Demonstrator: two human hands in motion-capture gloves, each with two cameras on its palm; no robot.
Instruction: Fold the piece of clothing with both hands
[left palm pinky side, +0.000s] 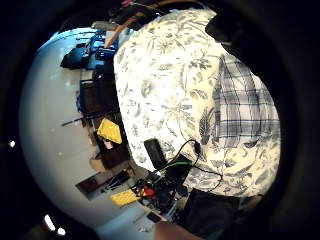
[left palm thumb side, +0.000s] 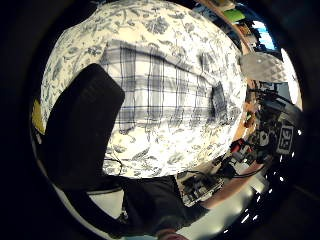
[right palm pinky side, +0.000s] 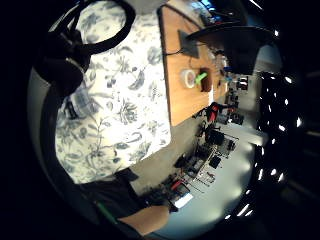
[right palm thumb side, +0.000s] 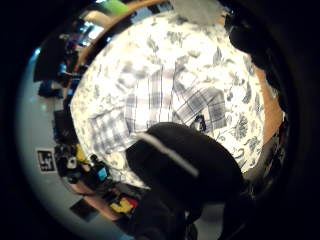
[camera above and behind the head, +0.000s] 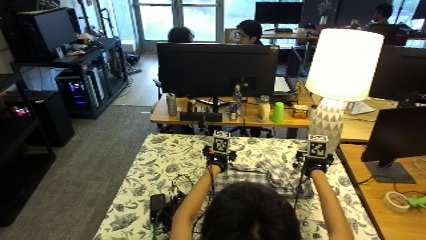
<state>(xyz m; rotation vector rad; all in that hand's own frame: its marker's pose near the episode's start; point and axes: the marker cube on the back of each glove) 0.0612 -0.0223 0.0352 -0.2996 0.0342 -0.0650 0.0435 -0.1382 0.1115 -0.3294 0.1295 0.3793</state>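
1. Grey-and-white plaid shirt (camera above and behind the head: 265, 176) lies flat on the table's blue floral-print white tablecloth (camera above and behind the head: 160, 170), partly hidden behind the person's head.
2. Left hand (camera above and behind the head: 217, 160) and right hand (camera above and behind the head: 315, 164) hover above the shirt's 2 far corners (no cloth in either).
3. Finger spread: cannot tell.

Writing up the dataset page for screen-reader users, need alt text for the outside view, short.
Seen from above and behind, a person reaches both gloved hands, left hand and right hand, over a plaid shirt lying on a table covered with a floral cloth. Whether the fingers hold the fabric cannot be seen. Beyond the table stand a black monitor and a white lamp.
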